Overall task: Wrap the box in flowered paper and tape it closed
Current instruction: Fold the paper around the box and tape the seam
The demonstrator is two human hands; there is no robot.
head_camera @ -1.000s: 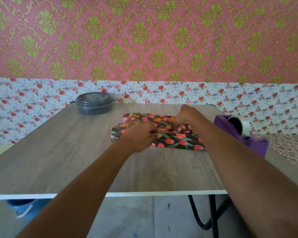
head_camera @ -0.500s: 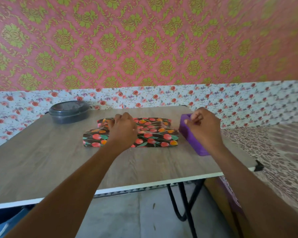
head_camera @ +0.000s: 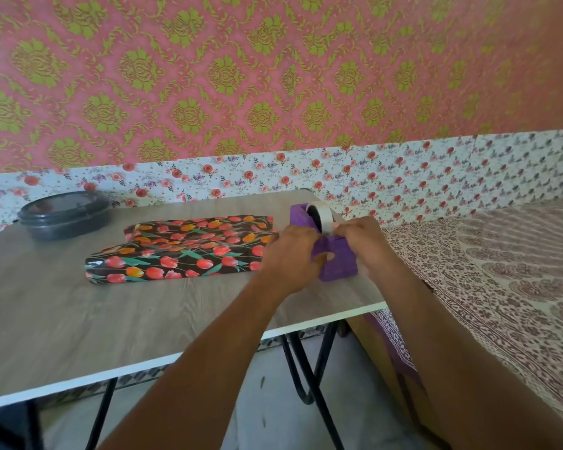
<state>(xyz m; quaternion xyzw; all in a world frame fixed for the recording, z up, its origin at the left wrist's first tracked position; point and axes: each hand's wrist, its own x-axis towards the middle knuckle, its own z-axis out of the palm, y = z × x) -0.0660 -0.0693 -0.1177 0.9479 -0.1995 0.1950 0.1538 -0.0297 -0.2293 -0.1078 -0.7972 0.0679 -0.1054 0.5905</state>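
Purple, one dispenser (head_camera: pixel 337 264): left hand (head_camera: pixel 290 259) grips, right hand (head_camera: pixel 366 237) pinches tape (head_camera: pixel 323 218).

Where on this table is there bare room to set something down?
Bare: the broad near strip of the grey wood-grain table, between its white front edge and the tulip-print wrapped box; the left near corner, before the dark round lidded container. Crowded: the right end, where left hand and right hand crowd the purple tape dispenser.

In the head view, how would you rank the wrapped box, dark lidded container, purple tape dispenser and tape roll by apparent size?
1. wrapped box
2. dark lidded container and purple tape dispenser: alike; dispenser nearer, partly covered; unranked
3. tape roll
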